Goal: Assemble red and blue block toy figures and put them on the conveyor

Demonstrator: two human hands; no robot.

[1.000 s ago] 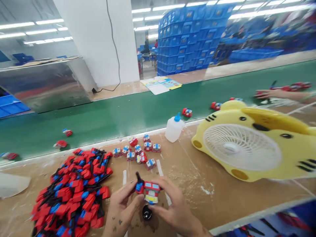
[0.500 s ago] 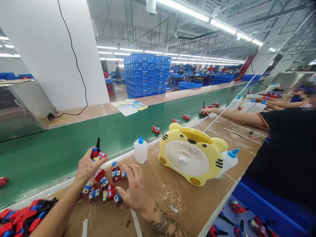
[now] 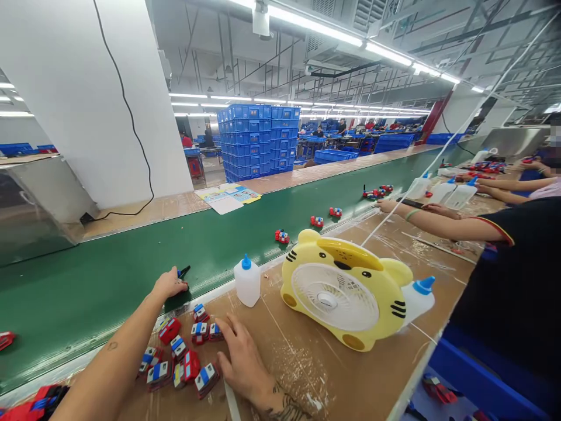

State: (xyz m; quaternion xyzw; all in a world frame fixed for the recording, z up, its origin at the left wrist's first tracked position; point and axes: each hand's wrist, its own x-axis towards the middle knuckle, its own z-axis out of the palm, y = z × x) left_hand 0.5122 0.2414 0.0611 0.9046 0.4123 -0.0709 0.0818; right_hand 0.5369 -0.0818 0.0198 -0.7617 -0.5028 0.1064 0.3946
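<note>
Out over the green conveyor belt [image 3: 109, 269], my left hand [image 3: 170, 285] is closed around a small toy vehicle. Only its black stick-like part [image 3: 184, 271] and a bit of blue show; the fingers cover the rest. My right hand [image 3: 243, 359] rests on the brown worktop [image 3: 298, 374] with fingers apart. Its fingertips are beside a small red, white and blue toy piece [image 3: 214, 331]; I cannot tell whether they touch. Several similar toy pieces, such as a red one [image 3: 170, 331] and a blue-striped one [image 3: 206, 379], lie loosely grouped between my arms.
A white squeeze bottle [image 3: 248, 283] with a blue cap stands beside a yellow animal-faced fan [image 3: 335, 292]. Several toys, including one [image 3: 281, 236], sit along the belt. At right a co-worker's arm [image 3: 438, 222] reaches to the belt. A blue bin [image 3: 486, 374] holds more toys.
My left hand has moved the toy from above the pile's edge down onto the belt, and the black part now points right instead of up. My right hand has barely shifted.
</note>
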